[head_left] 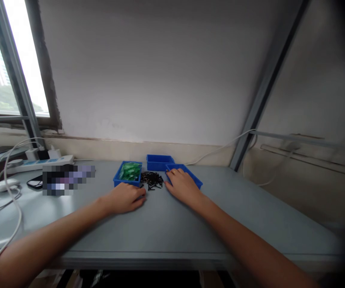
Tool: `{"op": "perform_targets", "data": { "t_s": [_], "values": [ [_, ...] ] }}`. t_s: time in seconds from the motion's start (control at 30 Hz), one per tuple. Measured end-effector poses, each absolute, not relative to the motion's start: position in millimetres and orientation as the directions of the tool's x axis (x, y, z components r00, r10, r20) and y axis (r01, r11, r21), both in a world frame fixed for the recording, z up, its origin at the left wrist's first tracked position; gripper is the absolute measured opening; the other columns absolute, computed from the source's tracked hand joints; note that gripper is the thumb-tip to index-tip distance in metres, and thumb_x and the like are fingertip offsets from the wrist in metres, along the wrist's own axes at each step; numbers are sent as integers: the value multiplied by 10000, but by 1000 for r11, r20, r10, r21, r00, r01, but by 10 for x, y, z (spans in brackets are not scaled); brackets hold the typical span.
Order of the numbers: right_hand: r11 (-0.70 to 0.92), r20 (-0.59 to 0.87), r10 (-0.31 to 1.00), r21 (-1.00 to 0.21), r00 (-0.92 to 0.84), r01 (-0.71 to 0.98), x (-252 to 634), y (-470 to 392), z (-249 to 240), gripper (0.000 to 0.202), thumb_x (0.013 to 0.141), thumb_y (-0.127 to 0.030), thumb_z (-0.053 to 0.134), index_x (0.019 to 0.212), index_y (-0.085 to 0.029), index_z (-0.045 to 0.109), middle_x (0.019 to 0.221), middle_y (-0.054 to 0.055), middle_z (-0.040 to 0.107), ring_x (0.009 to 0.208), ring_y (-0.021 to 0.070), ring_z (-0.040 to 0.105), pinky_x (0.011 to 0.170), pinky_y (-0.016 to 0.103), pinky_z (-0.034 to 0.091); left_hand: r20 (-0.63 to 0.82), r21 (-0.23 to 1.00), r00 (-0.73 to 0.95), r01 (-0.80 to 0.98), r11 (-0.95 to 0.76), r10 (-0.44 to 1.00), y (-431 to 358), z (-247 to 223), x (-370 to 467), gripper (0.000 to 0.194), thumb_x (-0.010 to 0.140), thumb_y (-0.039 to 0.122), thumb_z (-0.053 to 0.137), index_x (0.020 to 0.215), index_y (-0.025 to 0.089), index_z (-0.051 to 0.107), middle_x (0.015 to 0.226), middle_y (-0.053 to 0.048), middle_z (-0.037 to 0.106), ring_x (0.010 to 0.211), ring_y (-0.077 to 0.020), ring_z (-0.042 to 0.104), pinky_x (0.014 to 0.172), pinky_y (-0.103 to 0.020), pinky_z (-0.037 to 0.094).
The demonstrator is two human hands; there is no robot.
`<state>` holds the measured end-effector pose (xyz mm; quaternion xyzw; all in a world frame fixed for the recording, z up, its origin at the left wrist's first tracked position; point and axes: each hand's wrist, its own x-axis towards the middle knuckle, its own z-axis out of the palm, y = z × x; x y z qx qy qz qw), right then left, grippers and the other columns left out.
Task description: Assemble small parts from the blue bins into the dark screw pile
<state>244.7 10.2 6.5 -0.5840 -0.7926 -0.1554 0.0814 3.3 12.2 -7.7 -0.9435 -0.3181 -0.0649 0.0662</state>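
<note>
A loose pile of small black screw-like pieces (152,180) lies on the grey table between my hands. My left hand (128,197) rests in front of a blue bin (127,183) that holds green packets (130,171); its fingers are curled together, with a small dark piece by the fingertips. At the near left side of another blue bin (194,178), my right hand (178,183) covers part of the rim. Its fingers are bent, and whatever they may hold is hidden. Behind the pile stands a third blue bin (159,163).
A white power strip (45,163) with plugs and cables stands at the back left. In front of it are a white charger (7,185) and a blurred-out object (67,180). Metal posts (258,100) rise at both sides, before a wall.
</note>
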Motion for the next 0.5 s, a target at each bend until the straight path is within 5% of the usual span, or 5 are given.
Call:
{"op": "perform_targets", "data": {
  "t_s": [0.5],
  "values": [
    [96,249,959,173,-138,980,2551,113,59,333,981,-325,525,1148,-93,696,1194,207,684,1116,343,618,870,395,484,167,-86,794,602,-794,584,126,-80,24,195,991,278,473,869,201,604,801,-42,707,708,-207,677,593,-278,466]
  ]
}}
